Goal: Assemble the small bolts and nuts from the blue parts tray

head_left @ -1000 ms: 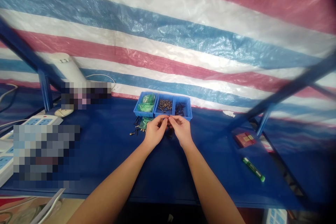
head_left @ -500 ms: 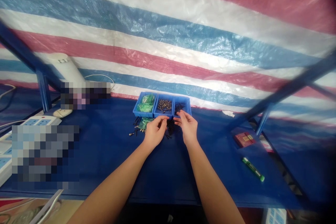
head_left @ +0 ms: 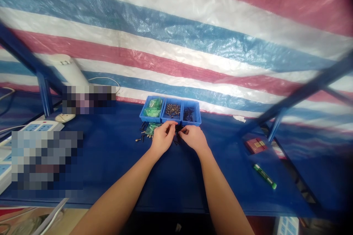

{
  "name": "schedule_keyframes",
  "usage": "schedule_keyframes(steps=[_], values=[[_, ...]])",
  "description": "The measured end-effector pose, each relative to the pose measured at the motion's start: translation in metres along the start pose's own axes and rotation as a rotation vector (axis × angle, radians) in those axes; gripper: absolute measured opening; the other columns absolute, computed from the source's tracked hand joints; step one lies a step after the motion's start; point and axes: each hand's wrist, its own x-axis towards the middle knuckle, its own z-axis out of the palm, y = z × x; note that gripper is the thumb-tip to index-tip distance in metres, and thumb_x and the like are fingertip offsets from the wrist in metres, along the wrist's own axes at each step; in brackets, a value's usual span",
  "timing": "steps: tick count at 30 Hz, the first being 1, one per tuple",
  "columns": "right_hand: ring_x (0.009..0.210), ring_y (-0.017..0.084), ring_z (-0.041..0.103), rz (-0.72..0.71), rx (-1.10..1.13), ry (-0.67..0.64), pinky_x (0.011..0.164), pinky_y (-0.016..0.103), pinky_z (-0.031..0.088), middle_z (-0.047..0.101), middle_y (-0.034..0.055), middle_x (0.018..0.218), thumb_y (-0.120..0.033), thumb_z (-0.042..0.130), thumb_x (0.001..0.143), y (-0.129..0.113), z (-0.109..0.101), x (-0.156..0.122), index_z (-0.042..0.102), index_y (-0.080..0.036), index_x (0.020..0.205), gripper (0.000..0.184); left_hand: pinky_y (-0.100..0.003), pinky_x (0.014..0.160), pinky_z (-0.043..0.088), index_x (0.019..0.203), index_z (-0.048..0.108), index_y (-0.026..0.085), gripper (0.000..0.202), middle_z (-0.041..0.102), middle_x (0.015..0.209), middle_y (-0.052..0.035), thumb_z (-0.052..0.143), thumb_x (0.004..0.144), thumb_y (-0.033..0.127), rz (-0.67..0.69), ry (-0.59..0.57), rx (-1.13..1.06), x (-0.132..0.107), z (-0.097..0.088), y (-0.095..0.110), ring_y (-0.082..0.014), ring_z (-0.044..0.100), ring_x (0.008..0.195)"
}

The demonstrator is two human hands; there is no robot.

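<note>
My left hand (head_left: 162, 137) and my right hand (head_left: 193, 137) meet fingertip to fingertip over a pile of small black parts (head_left: 177, 136) on the blue table (head_left: 116, 154). Both hands are pinched; what they hold is too small to name. Just behind them stand three blue bins: one with green pieces (head_left: 152, 109), one with brass-coloured parts (head_left: 172, 110), one with black parts (head_left: 189, 113). A green board (head_left: 151, 129) and loose small parts (head_left: 142, 136) lie left of my left hand.
A green marker (head_left: 265, 176) and a red box (head_left: 256, 145) lie at the right. White power strips (head_left: 38, 126) and a white lamp (head_left: 67, 71) stand at the left. Blue frame posts (head_left: 45, 95) rise at both sides; a striped tarp hangs behind.
My right hand had reached toward the bin of black parts half a second ago; it has come back down to meet my left hand over the pile. The left hand barely moved.
</note>
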Motion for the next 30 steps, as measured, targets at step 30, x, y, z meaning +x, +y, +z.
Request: schedule_keyframes(steps=[30], values=[[0.072,0.017,0.065,-0.251,0.72,0.209,0.069,0.03,0.052,0.072,0.0036,0.086,-0.032,0.065,0.081,-0.018,0.01,-0.001,0.07,-0.02,0.088,0.015,-0.024,0.062,0.048,0.09,0.061,0.018,0.027,0.062,0.071,-0.0002,0.054,0.088,0.043,-0.054,-0.002,-0.264,0.005,0.003,-0.009,-0.013,0.059,0.064]])
